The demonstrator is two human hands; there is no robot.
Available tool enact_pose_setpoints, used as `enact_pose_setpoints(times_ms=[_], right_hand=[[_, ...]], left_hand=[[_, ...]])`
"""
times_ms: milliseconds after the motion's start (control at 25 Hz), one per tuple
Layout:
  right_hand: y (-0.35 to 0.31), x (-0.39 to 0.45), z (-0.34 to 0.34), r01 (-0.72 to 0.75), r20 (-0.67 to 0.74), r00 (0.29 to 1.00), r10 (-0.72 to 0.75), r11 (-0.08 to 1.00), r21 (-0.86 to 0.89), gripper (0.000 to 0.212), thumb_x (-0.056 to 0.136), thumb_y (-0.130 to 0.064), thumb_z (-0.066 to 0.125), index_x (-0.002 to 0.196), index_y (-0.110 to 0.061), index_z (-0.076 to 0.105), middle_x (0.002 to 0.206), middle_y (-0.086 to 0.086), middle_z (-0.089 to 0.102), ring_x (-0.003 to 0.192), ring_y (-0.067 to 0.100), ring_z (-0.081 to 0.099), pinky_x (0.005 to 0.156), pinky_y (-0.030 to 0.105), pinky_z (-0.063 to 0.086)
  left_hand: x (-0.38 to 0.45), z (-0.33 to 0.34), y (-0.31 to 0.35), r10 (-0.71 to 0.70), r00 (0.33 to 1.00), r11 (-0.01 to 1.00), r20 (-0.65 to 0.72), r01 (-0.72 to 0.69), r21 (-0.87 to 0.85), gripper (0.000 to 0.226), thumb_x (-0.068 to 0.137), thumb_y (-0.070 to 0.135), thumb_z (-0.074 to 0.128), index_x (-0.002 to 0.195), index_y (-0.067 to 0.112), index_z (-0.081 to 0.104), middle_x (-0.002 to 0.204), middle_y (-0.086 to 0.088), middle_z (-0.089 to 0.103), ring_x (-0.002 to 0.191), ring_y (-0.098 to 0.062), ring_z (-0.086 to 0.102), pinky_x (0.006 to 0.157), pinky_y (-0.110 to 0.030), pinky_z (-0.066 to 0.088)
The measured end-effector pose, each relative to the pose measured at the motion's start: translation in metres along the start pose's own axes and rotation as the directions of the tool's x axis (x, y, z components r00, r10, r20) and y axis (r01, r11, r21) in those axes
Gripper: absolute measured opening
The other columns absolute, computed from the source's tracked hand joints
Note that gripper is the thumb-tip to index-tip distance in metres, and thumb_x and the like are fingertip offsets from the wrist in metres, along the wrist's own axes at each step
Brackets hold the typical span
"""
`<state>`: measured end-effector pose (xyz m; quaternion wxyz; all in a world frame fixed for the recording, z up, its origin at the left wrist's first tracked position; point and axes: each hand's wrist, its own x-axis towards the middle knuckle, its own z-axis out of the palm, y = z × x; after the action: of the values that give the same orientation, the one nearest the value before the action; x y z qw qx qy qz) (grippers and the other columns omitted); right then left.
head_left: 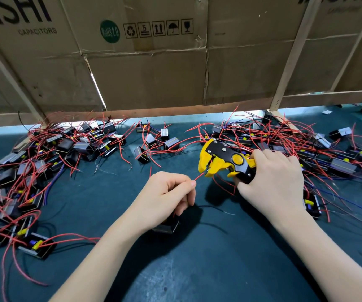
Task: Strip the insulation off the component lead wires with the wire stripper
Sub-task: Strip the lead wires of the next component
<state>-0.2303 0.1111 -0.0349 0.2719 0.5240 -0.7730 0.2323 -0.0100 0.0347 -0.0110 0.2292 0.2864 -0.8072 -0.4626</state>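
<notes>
Red lead wire [199, 176] pinched in left hand [164, 197]; right hand [271, 179] grip clenches wire stripper [223, 160].

Left hand [164, 192] pinching a red lead wire [199, 176], tip fed into the yellow wire stripper [223, 159] gripped by right hand [271, 179]. Black component [167, 225] beneath left hand, component piles [34, 162] beyond both.
</notes>
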Motion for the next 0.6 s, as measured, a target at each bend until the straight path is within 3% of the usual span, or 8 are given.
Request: enact_pose_setpoints(times_ms=[280, 400, 480, 600], right_hand=[[-0.004, 0.001, -0.009, -0.01, 0.103, 0.995, 0.011, 1.0, -0.007, 0.05, 0.06, -0.047, 0.084, 0.055, -0.016, 0.045, 0.054, 0.008, 0.058, 0.054, 0.032, 0.059, 0.061, 0.033, 0.032], [-0.005, 0.001, -0.01, -0.016, 0.057, 0.998, 0.017, 1.0, -0.021, 0.052, 0.054, -0.047, 0.089, 0.05, -0.012, 0.05, 0.047, 0.009, 0.055, 0.045, 0.031, 0.055, 0.056, 0.028, 0.03], [-0.003, 0.001, -0.006, -0.005, 0.008, 1.0, 0.005, 0.999, -0.035, 0.049, 0.061, -0.05, 0.081, 0.061, -0.01, 0.053, 0.057, 0.009, 0.057, 0.054, 0.032, 0.056, 0.062, 0.032, 0.029], [0.003, 0.002, 0.001, -0.037, -0.01, 0.999, 0.036, 0.998, -0.045, 0.047, 0.07, -0.053, 0.063, 0.078, -0.008, 0.056, 0.075, 0.01, 0.059, 0.073, 0.034, 0.058, 0.071, 0.039, 0.028]], left_hand=[[0.0, 0.0, -0.002, 0.007, 0.999, 1.0, 0.037, -0.007, 0.001, 0.04, 0.093, 0.036, 0.047, 0.064, 0.014, 0.062, 0.045, 0.002, 0.051, 0.047, -0.012, 0.045, 0.056, -0.023, 0.039], [0.0, -0.002, -0.002, 0.002, 0.997, 1.0, 0.078, -0.002, -0.002, 0.034, 0.092, 0.04, 0.052, 0.07, 0.017, 0.065, 0.049, 0.003, 0.053, 0.05, -0.01, 0.045, 0.055, -0.02, 0.038], [-0.002, -0.004, -0.001, 0.001, 0.988, 1.0, 0.152, 0.001, -0.012, 0.024, 0.088, 0.043, 0.063, 0.081, 0.021, 0.07, 0.056, 0.005, 0.053, 0.054, -0.009, 0.046, 0.056, -0.019, 0.039], [-0.003, -0.01, -0.002, 0.012, 0.974, 0.994, 0.228, -0.036, 0.104, 0.013, 0.082, 0.035, 0.077, 0.087, 0.024, 0.075, 0.054, 0.009, 0.046, 0.054, -0.009, 0.04, 0.056, -0.018, 0.036]])
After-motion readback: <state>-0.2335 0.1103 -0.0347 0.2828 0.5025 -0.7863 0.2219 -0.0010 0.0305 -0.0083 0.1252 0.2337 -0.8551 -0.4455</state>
